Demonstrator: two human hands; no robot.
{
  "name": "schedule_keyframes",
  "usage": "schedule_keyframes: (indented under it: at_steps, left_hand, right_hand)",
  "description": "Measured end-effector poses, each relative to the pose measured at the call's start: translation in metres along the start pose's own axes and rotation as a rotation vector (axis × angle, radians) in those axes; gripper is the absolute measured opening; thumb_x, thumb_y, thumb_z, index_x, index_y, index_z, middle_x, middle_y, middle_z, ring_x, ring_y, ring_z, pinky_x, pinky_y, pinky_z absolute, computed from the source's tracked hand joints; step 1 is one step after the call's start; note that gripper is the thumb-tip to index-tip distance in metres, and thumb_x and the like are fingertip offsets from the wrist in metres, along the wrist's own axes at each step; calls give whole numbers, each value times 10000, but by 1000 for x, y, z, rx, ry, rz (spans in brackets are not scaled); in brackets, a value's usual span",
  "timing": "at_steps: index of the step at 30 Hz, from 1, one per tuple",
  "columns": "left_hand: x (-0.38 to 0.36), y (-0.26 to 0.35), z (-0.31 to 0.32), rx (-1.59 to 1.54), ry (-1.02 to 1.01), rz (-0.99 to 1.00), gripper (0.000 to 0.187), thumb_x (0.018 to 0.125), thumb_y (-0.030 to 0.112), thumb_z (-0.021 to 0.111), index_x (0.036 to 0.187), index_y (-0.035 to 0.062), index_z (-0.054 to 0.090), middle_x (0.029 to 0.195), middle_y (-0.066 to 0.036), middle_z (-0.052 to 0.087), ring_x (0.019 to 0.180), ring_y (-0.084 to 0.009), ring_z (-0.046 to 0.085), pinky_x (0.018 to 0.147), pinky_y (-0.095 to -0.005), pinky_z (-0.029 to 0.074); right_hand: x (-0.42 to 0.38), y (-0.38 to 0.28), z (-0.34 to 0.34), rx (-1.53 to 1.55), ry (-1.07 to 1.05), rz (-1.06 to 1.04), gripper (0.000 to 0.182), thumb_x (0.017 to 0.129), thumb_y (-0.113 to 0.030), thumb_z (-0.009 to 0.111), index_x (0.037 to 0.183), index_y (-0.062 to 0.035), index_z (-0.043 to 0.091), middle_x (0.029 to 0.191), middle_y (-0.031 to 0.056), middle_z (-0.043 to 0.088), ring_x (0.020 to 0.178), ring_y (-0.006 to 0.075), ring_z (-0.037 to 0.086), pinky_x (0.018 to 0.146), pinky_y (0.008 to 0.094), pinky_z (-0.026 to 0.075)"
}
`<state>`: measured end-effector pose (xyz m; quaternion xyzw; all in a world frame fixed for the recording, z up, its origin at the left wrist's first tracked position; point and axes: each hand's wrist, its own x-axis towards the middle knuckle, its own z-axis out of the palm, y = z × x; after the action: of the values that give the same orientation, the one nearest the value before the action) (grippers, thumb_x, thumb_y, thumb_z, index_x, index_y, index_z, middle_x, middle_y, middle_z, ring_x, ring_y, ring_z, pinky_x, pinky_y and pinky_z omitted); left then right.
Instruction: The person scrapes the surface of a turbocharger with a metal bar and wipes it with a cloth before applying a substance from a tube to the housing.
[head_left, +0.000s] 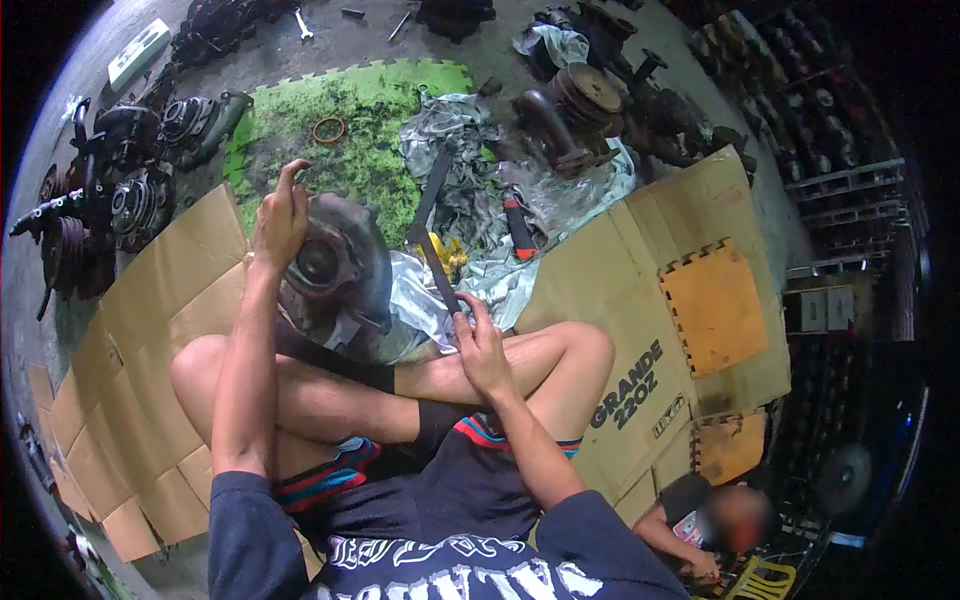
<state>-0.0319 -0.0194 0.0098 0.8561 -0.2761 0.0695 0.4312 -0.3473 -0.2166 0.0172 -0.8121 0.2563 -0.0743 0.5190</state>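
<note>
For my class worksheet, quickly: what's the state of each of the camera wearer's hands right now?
Left hand: partly curled, one finger raised; holding anything, cannot tell.
Right hand: closed, holding a long, dark, angled bar.

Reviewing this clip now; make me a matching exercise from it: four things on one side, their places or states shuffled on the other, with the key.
Things:
1. Right hand
2. Thin ring
3. Round metal housing
4. Cardboard on the right

Places or states:
A. Lying on the green mat
B. Printed with "GRANDE 22OZ"
C. Holding an angled dark bar
D. Right beside the left hand

Pairs: 1-C, 2-A, 3-D, 4-B
</note>
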Motion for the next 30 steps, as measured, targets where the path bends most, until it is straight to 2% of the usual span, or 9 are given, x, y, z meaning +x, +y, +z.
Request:
schedule_keyframes:
  at_steps: [2,8,13,16,17,22,25,27,30]
  left_hand:
    - [0,0,-1,14,-3,1,376,1049,155,469,1424,140,500,823,-234,713,802,-462,701,720,-565,503]
    - [0,1,-2,49,-26,-31,379,1049,164,464,1426,160,504,808,-236,707,792,-462,700,711,-570,500]
    - [0,-4,0,29,-18,-33,377,1051,178,459,1425,167,503,834,-224,724,809,-457,706,720,-573,500]
    - [0,1,-1,19,-4,-27,371,1049,179,459,1416,171,509,892,-208,751,847,-445,720,756,-562,526]
    - [-1,2,-2,10,-6,-30,370,1046,177,462,1413,173,511,923,-200,759,864,-440,723,780,-554,538]
    - [-5,3,-4,79,-29,-76,385,1019,182,467,1401,190,515,959,-166,771,904,-433,725,826,-546,554]
    - [-7,-2,-3,23,7,-38,390,1009,203,478,1396,199,526,922,-171,764,870,-443,719,809,-566,549]
    - [-8,-7,-2,7,42,-24,391,1008,205,483,1396,201,528,893,-187,755,851,-452,713,796,-579,545]
    - [-6,-9,-1,66,22,-92,390,1006,194,486,1393,202,533,827,-227,721,830,-475,697,769,-606,533]
  right_hand:
    - [0,-2,0,23,6,9,372,1077,-210,538,1415,-53,531,710,78,559,628,136,532,604,347,437]
    - [-8,-20,0,38,-63,-213,485,1056,-102,528,1539,-101,473,1020,176,728,660,134,570,660,348,498]
    - [-6,-37,14,-57,-244,-315,552,1008,3,539,1546,-102,470,1359,262,630,1143,413,690,877,387,541]
    - [-5,-63,19,-45,-301,-238,545,1016,-2,531,1548,-100,464,1371,286,609,1241,412,628,929,405,534]
    - [-10,-67,22,-34,-287,-248,549,1028,-41,525,1563,-130,438,1273,328,620,1152,505,609,885,529,498]
    - [-28,-64,13,-8,-377,-179,567,1055,-77,483,1605,-127,357,1439,316,526,1307,527,477,1021,526,460]
    - [-35,-59,14,-92,-372,-135,570,1061,-85,484,1613,-129,348,1212,296,686,1092,458,687,883,459,533]
    - [-36,-36,20,124,-372,46,516,1084,-121,478,1589,-92,381,879,156,672,737,230,652,698,340,509]
    - [-36,-15,29,384,-239,176,433,1104,-167,470,1514,-32,442,739,43,528,649,88,451,606,265,419]
